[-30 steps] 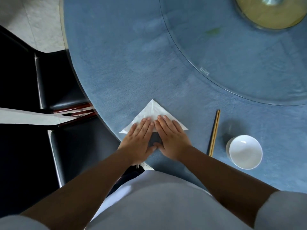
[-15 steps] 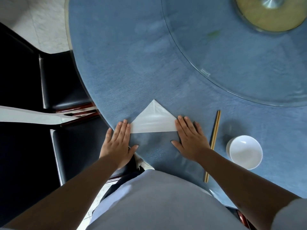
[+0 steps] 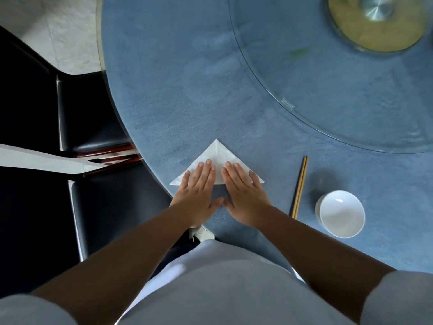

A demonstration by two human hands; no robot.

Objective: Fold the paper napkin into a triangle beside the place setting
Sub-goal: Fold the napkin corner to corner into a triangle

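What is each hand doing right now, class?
Left hand: open, flat, pressing the white triangular paper napkin.
Right hand: open, flat, pressing the same napkin.

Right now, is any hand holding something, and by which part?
Nothing is gripped. Left hand and right hand lie flat, open, pressing the folded napkin near its long lower edge.

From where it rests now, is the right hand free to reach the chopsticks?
Probably yes. The right hand lies flat on the napkin, and only bare tablecloth separates it from the chopsticks to its right.
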